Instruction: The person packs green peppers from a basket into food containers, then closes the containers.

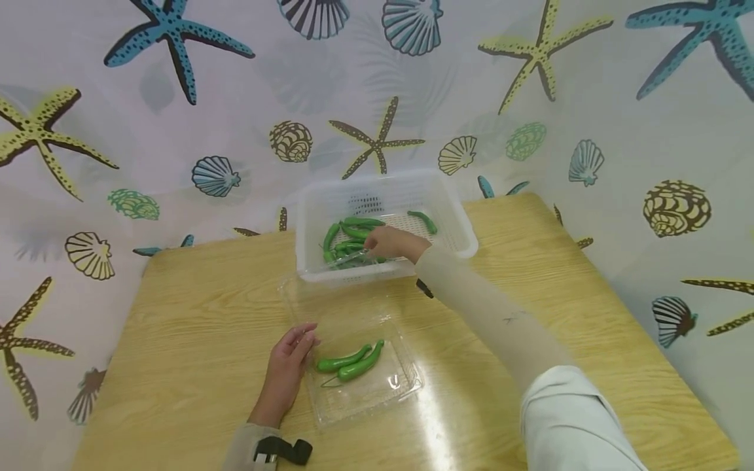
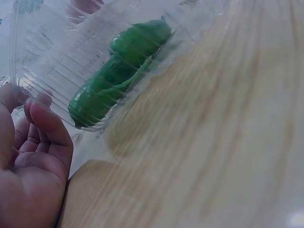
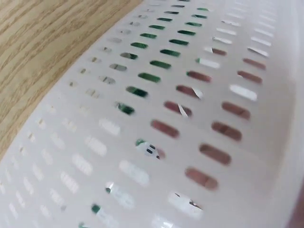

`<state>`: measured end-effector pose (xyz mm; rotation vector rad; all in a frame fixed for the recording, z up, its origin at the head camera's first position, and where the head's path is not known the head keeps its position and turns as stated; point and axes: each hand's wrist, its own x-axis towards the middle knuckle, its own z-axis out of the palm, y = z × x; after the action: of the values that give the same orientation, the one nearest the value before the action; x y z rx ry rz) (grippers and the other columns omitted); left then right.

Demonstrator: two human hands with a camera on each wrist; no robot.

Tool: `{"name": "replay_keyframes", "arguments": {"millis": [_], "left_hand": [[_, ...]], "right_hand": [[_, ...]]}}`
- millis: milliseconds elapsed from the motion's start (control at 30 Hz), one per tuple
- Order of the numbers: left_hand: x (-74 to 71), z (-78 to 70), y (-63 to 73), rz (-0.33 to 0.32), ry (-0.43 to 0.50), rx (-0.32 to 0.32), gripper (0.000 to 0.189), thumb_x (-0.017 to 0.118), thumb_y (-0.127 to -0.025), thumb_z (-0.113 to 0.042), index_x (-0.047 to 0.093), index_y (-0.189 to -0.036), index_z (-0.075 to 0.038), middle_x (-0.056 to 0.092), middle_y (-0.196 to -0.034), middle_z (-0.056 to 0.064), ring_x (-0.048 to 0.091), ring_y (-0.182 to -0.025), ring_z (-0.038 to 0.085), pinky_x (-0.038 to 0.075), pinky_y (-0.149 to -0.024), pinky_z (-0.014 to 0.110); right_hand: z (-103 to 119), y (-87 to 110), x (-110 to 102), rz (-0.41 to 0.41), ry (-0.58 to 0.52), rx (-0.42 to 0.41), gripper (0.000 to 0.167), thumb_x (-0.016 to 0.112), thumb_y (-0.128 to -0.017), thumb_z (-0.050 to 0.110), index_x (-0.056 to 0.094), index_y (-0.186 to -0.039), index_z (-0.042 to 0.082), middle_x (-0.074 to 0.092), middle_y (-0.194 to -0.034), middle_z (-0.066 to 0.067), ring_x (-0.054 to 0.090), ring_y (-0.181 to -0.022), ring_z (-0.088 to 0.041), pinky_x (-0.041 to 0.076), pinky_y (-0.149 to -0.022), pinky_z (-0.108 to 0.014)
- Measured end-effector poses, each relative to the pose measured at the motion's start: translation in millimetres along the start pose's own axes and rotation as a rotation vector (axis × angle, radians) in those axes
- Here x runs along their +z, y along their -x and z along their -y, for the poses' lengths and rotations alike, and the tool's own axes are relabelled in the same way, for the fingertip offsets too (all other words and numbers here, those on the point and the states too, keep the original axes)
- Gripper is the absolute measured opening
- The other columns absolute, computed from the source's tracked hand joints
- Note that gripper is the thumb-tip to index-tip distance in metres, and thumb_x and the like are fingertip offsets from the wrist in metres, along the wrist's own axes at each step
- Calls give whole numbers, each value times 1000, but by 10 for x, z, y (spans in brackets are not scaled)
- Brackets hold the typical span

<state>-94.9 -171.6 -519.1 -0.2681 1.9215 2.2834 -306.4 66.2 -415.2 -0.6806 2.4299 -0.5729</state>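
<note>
On the table lies an opened clear plastic clamshell box (image 1: 365, 409), its lid folded back toward the basket. Two green chili peppers (image 1: 360, 367) rest in the near half. At the box's left edge, my left hand (image 1: 288, 360) pinches the plastic between thumb and fingers, as the left wrist view also shows. My right hand (image 1: 391, 242) reaches down into a white perforated basket (image 1: 465, 245), fingers bent among several green peppers (image 1: 332, 235). Whether it grips one is hidden. In the right wrist view the basket wall (image 3: 61, 114) covers most of that hand, seen only through the slots.
The basket stands at the back of the wooden table (image 1: 206, 314), against a cloth (image 1: 247, 124) printed with starfish and shells. One pepper (image 1: 425, 221) lies apart at the basket's right side. The box's lid (image 1: 306, 294) reaches close to the basket's front.
</note>
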Motion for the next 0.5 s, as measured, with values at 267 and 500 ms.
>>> {"name": "replay_keyframes", "arguments": {"millis": [267, 500], "left_hand": [[54, -98, 56, 17, -3, 28, 38, 54, -95, -20, 50, -126, 2, 58, -94, 7, 47, -76, 13, 40, -60, 18], [17, 11, 6, -8, 5, 27, 39, 59, -92, -27, 54, -123, -3, 57, -100, 15, 48, -78, 13, 40, -59, 18]], "right_hand": [[-7, -126, 131, 1, 58, 40, 40, 53, -96, 19, 48, -133, 4, 48, -134, -11, 45, -122, -26, 36, -100, -38], [48, -126, 177, -23, 30, 67, 41, 55, -95, 16, 47, -133, 3, 47, -134, -11, 44, -122, -26, 36, -100, -37]]}}
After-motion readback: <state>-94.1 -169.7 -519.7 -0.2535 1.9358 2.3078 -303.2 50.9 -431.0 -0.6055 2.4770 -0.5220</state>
